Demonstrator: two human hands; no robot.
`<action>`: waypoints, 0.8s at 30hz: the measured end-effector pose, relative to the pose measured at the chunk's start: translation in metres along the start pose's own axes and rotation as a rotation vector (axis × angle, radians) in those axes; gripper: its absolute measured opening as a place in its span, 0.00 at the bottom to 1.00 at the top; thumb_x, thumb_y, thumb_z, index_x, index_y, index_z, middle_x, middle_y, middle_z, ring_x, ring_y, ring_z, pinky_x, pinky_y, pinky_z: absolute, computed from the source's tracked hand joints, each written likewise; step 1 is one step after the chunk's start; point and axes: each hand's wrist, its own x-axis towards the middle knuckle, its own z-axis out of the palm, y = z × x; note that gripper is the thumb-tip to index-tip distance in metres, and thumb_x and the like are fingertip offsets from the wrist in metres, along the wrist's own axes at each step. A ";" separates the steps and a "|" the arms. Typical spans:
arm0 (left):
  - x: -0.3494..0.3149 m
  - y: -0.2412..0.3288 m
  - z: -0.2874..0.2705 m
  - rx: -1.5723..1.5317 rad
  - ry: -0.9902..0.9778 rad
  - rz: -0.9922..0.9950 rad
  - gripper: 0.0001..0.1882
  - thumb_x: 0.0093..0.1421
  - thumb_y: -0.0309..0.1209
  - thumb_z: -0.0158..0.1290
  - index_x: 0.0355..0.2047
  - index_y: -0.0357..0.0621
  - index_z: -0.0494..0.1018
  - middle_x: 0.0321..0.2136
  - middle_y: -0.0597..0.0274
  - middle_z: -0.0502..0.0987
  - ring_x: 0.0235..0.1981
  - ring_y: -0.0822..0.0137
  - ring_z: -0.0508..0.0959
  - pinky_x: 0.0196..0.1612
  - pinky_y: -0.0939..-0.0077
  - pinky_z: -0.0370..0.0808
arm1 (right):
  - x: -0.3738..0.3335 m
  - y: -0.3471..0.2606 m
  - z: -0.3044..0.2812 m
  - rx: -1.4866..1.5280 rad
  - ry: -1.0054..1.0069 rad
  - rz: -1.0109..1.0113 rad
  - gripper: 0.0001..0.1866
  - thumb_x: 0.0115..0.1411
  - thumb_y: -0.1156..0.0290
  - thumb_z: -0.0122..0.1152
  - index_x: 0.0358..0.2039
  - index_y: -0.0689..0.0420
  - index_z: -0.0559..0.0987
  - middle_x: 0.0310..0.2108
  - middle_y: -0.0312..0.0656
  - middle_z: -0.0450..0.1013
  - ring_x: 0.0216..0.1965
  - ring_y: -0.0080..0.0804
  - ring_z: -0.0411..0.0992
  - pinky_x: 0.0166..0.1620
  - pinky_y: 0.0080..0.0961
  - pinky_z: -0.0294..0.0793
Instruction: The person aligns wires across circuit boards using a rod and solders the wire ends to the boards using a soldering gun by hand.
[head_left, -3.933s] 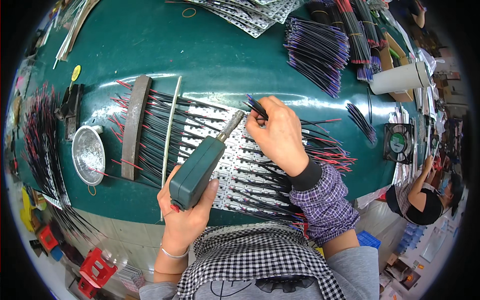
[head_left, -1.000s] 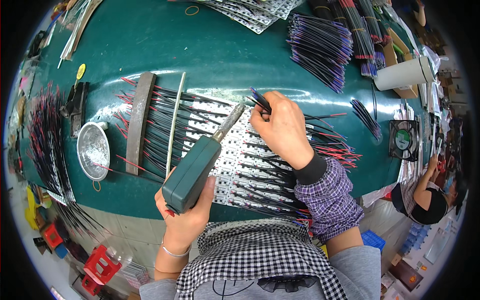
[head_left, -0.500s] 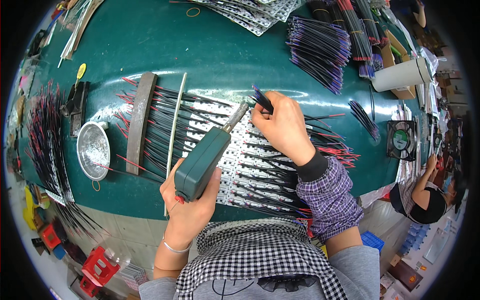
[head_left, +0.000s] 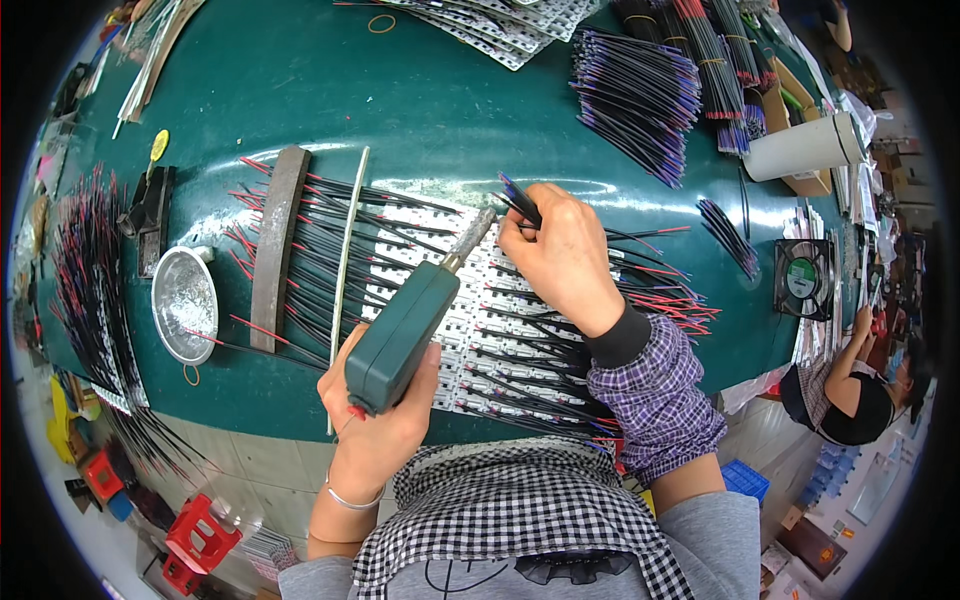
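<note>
My left hand (head_left: 385,405) is closed around a dark green soldering gun (head_left: 402,335). Its silvery tip rests close to the upper edge of a white circuit board panel (head_left: 455,335), just left of my right hand (head_left: 565,250). Pinched in my right fingers is a small bunch of black wires (head_left: 521,205) with blue-purple ends. Many black wires with red ends spread from both sides of the panel. A dark bar (head_left: 281,250) and a thin pale strip (head_left: 350,250) lie across the wires on the left.
Left of the bar sits a metal bowl (head_left: 186,305) with silvery residue. Wire bundles (head_left: 635,105), a white cylinder (head_left: 805,148) and a small fan (head_left: 803,280) occupy the right side. More board panels (head_left: 510,25) are stacked at the far edge. Another person (head_left: 850,395) works at right.
The soldering gun and my left hand have shifted slightly down and left. My right hand, still pinching the wires, has moved a little left.
</note>
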 end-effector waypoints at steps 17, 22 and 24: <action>0.000 -0.004 -0.004 -0.006 0.005 0.044 0.08 0.53 0.17 0.64 0.35 0.33 0.80 0.26 0.60 0.76 0.22 0.71 0.73 0.26 0.77 0.70 | 0.020 0.004 -0.015 0.119 -0.198 0.034 0.09 0.51 0.73 0.62 0.26 0.68 0.79 0.19 0.58 0.73 0.23 0.58 0.76 0.31 0.43 0.73; 0.000 -0.002 -0.002 -0.006 0.014 0.015 0.07 0.54 0.18 0.63 0.34 0.34 0.80 0.25 0.61 0.75 0.22 0.72 0.72 0.26 0.76 0.69 | 0.016 0.005 -0.010 0.111 -0.131 0.006 0.09 0.51 0.73 0.62 0.26 0.68 0.79 0.20 0.58 0.74 0.25 0.58 0.76 0.32 0.44 0.74; 0.001 -0.001 -0.001 0.009 0.008 0.017 0.07 0.54 0.18 0.63 0.35 0.34 0.80 0.25 0.61 0.75 0.22 0.72 0.72 0.26 0.77 0.69 | 0.015 0.001 -0.011 0.104 -0.130 0.061 0.08 0.51 0.73 0.62 0.26 0.67 0.80 0.22 0.58 0.75 0.26 0.58 0.76 0.33 0.45 0.75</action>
